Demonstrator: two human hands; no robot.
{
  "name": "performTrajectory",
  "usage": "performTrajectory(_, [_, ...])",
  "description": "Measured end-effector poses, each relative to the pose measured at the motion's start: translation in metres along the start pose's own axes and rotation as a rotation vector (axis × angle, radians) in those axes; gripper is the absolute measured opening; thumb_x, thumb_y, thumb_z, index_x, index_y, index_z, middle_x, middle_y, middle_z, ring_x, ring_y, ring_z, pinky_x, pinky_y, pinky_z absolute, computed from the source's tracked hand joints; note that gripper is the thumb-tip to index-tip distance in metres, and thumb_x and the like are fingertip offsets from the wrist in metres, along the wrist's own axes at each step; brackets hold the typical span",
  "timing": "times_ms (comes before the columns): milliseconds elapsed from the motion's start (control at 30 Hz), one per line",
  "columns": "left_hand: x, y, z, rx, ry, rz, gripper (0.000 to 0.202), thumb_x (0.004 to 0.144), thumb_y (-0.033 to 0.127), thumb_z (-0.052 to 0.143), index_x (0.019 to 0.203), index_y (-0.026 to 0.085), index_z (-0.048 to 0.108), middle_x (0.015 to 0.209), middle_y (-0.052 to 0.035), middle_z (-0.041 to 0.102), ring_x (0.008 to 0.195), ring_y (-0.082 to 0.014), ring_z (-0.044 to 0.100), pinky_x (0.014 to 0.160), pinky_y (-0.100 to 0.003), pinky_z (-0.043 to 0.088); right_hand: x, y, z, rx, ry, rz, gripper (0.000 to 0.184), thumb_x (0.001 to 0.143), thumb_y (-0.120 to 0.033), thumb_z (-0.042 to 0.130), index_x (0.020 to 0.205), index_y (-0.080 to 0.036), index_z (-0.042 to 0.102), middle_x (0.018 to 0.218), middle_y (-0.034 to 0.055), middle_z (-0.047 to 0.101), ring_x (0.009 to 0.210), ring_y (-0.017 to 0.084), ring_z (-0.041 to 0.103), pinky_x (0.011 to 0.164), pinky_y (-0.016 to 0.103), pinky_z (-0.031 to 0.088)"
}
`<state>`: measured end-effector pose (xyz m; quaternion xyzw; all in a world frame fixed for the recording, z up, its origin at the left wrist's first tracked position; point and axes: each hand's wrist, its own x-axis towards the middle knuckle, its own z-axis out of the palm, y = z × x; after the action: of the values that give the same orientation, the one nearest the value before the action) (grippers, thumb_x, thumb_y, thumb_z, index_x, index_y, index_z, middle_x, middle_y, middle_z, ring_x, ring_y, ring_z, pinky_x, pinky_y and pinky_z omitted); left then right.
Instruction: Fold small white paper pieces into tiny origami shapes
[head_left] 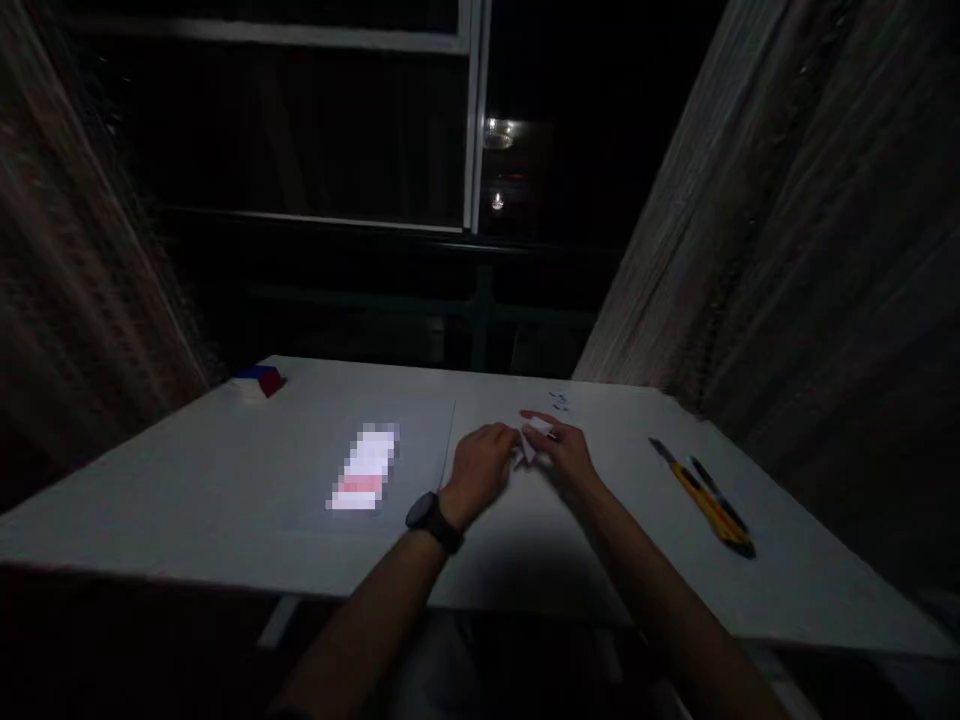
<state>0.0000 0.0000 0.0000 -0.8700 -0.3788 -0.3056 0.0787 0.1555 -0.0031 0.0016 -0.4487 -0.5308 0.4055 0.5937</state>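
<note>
A small folded piece of white paper [528, 447] is held between both hands, above the middle of the white table. My left hand [482, 470], with a dark watch on its wrist, pinches the paper's left side with closed fingers. On the other side my right hand [564, 448] grips it between thumb and fingers, the index finger stretched along the far edge. Parts of the paper are hidden behind the fingers, and the dim light blurs its folds.
A lit phone [365, 467], its screen pixelated, lies on a white sheet [427, 430] to the left. A puzzle cube [259, 381] sits at the far left corner. On the right lie a yellow utility knife [705, 500] and a dark pen [718, 494]. Small dark marks [559, 402] show beyond my hands.
</note>
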Motion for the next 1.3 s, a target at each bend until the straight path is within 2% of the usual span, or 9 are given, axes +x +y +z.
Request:
performTrajectory(200, [0.0, 0.001, 0.001, -0.034, 0.015, -0.027, 0.019, 0.078, 0.013, 0.047, 0.094, 0.019, 0.055, 0.091, -0.0059, 0.06, 0.084, -0.0182, 0.054, 0.075, -0.03, 0.043, 0.002, 0.0, -0.001, 0.023, -0.002, 0.018, 0.047, 0.057, -0.039, 0.074, 0.098, -0.016, 0.067, 0.068, 0.0004, 0.064, 0.06, 0.014, 0.055, 0.06, 0.028, 0.04])
performTrajectory(400, [0.001, -0.001, 0.008, -0.114, 0.105, -0.038, 0.019, 0.083, 0.018, 0.043, 0.093, 0.017, 0.059, 0.084, -0.0061, 0.065, 0.076, -0.0177, 0.058, 0.072, -0.03, 0.044, 0.004, 0.008, -0.003, 0.133, -0.052, 0.094, 0.045, 0.057, -0.034, 0.076, 0.098, -0.017, 0.067, 0.069, 0.0002, 0.065, 0.066, 0.016, 0.058, 0.069, 0.03, 0.042])
performTrajectory(567, [0.002, 0.0, 0.01, -0.258, 0.189, -0.061, 0.025, 0.086, 0.022, 0.042, 0.098, 0.016, 0.062, 0.088, -0.0077, 0.068, 0.078, -0.0171, 0.062, 0.074, -0.03, 0.046, 0.003, 0.009, -0.001, 0.179, -0.067, 0.125, 0.052, 0.055, -0.03, 0.077, 0.104, -0.017, 0.064, 0.076, 0.0011, 0.067, 0.071, 0.017, 0.06, 0.074, 0.031, 0.042])
performTrajectory(800, [0.004, 0.006, 0.004, -0.374, 0.198, -0.118, 0.037, 0.08, 0.037, 0.053, 0.112, 0.019, 0.059, 0.098, -0.0071, 0.068, 0.087, -0.0201, 0.062, 0.08, -0.033, 0.046, 0.002, 0.007, 0.0, 0.309, -0.057, 0.14, 0.053, 0.059, -0.028, 0.076, 0.109, -0.017, 0.062, 0.085, 0.0041, 0.069, 0.083, 0.021, 0.061, 0.083, 0.035, 0.041])
performTrajectory(967, [0.006, 0.002, 0.007, -0.532, 0.176, -0.107, 0.039, 0.083, 0.034, 0.05, 0.12, 0.022, 0.053, 0.11, -0.0057, 0.063, 0.098, -0.0187, 0.059, 0.087, -0.033, 0.044, 0.002, 0.003, -0.001, 0.488, -0.133, 0.169, 0.039, 0.064, -0.027, 0.071, 0.102, -0.018, 0.066, 0.097, 0.0059, 0.068, 0.091, 0.022, 0.06, 0.086, 0.035, 0.041])
performTrajectory(1100, [0.008, 0.0, 0.01, -0.658, 0.177, -0.112, 0.034, 0.086, 0.029, 0.045, 0.118, 0.022, 0.055, 0.111, -0.0063, 0.063, 0.101, -0.0174, 0.058, 0.089, -0.032, 0.044, 0.004, 0.003, -0.001, 0.547, -0.142, 0.167, 0.027, 0.064, -0.024, 0.07, 0.09, -0.018, 0.07, 0.112, 0.0057, 0.062, 0.096, 0.022, 0.057, 0.086, 0.034, 0.042])
performTrajectory(1200, [0.01, 0.0, 0.01, -0.791, 0.189, -0.174, 0.031, 0.085, 0.029, 0.046, 0.112, 0.02, 0.06, 0.108, -0.0061, 0.064, 0.099, -0.0175, 0.059, 0.089, -0.031, 0.044, 0.003, 0.003, -0.001, 0.55, -0.156, 0.189, 0.034, 0.063, -0.023, 0.071, 0.096, -0.019, 0.068, 0.101, 0.0048, 0.066, 0.09, 0.02, 0.059, 0.085, 0.034, 0.042])
performTrajectory(1300, [0.011, 0.0, 0.011, -0.947, 0.218, -0.316, 0.03, 0.082, 0.031, 0.051, 0.106, 0.019, 0.064, 0.105, -0.0062, 0.066, 0.097, -0.0192, 0.06, 0.087, -0.031, 0.046, 0.002, 0.002, 0.0, 0.535, -0.167, 0.188, 0.04, 0.064, -0.024, 0.071, 0.103, -0.02, 0.065, 0.089, 0.0035, 0.068, 0.082, 0.019, 0.06, 0.081, 0.033, 0.042])
